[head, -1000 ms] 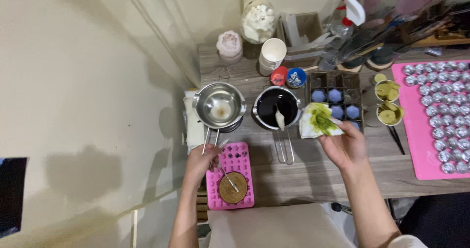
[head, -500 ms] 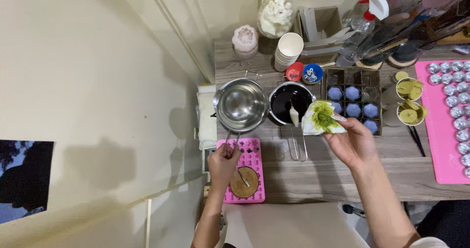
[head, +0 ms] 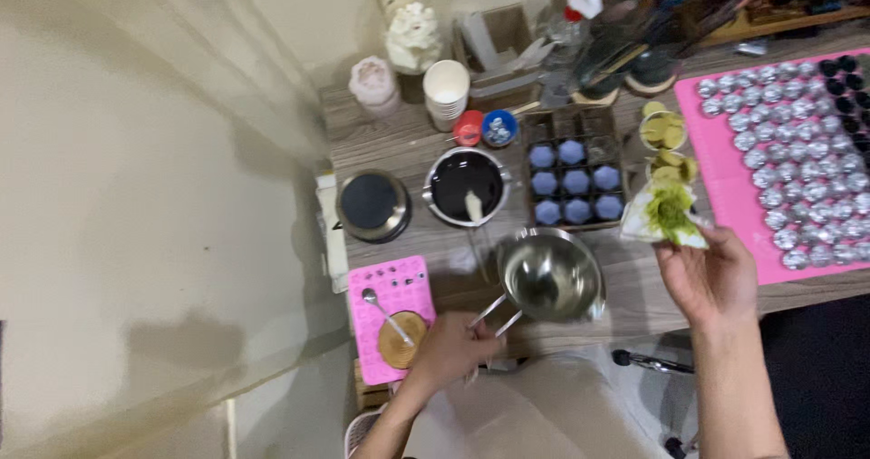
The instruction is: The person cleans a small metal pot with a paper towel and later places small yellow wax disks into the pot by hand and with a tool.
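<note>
Wood-grain planks form the narrow worktable (head: 580, 282), which is set against a pale wall and crowded with a pink mat (head: 766, 160) of small silver cups, a dark tray (head: 575, 181) of blue moulded pieces, a black-filled pot (head: 466, 183), a round hotplate (head: 372, 203) and a pink silicone mould (head: 390, 307) bearing a spoon on a wooden disc. The small steel saucepan (head: 553, 276) is held over the table's near edge, its thin wire handle clenched in the fingers of the left hand (head: 449, 350), the bowl lying just beyond the knuckles. A crumpled white tissue (head: 666, 216) stained green is pinched between the fingertips of the right hand (head: 711, 273), just right of the pan. Compared with half a second earlier, the saucepan has been lifted off the hotplate, now bare, and carried toward the tissue.
</note>
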